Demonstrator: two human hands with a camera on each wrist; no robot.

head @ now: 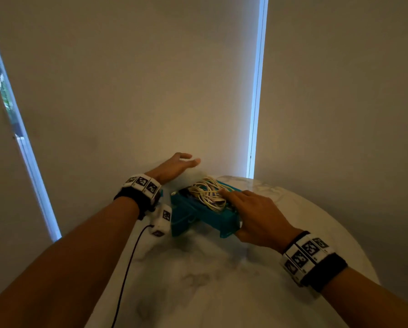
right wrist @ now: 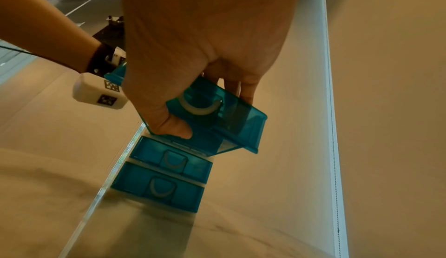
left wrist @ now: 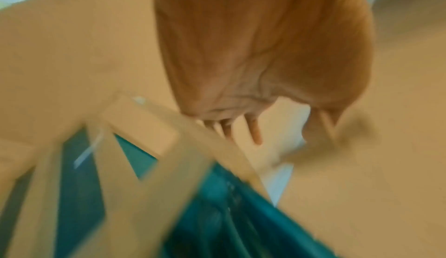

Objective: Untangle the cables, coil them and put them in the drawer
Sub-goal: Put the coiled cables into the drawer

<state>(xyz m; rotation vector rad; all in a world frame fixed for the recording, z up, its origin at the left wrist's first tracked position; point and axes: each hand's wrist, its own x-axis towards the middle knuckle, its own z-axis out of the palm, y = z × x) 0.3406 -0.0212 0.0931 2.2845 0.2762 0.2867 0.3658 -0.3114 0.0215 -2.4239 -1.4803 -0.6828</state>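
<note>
A teal drawer unit point(right wrist: 166, 176) stands on the white marble table point(head: 210, 280). Its top drawer point(head: 205, 218) is pulled out toward me and holds a heap of pale cables point(head: 206, 191). My right hand point(head: 245, 209) grips the drawer's front end, fingers lying on the cables and thumb point(right wrist: 178, 130) under the front wall. My left hand point(head: 181, 164) hovers over the unit's white top at the back, fingers spread and holding nothing. The left wrist view is blurred: the left hand point(left wrist: 253, 61) hangs above the teal unit point(left wrist: 229, 214).
The round table's far edge lies just behind the unit, close to the drawn blinds point(head: 127, 91). The white wrist camera point(head: 161, 221) on my left arm hangs next to the unit's left side. Its black lead point(head: 127, 268) trails toward me across the table.
</note>
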